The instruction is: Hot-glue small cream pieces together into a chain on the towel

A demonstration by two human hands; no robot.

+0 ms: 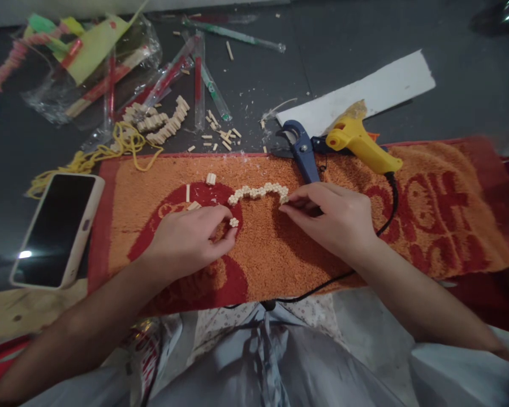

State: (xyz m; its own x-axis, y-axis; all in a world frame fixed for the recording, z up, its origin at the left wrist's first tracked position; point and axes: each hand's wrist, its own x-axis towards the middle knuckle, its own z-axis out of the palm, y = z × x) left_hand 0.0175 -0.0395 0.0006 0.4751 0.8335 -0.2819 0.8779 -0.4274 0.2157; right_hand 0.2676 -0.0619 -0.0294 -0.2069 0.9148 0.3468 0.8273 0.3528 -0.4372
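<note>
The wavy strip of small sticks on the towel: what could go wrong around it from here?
The right hand is at one end of the strip, so a careless push might bend or break it. The black cord passes under the right forearm; snagging it could drag the yellow glue gun.

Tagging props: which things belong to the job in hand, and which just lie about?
Likely in the job:
stick cluster, in the left hand
wavy stick chain, at the right hand
glue gun, close by

Apparently lying about:
phone
yellow cord
pink strand
</note>
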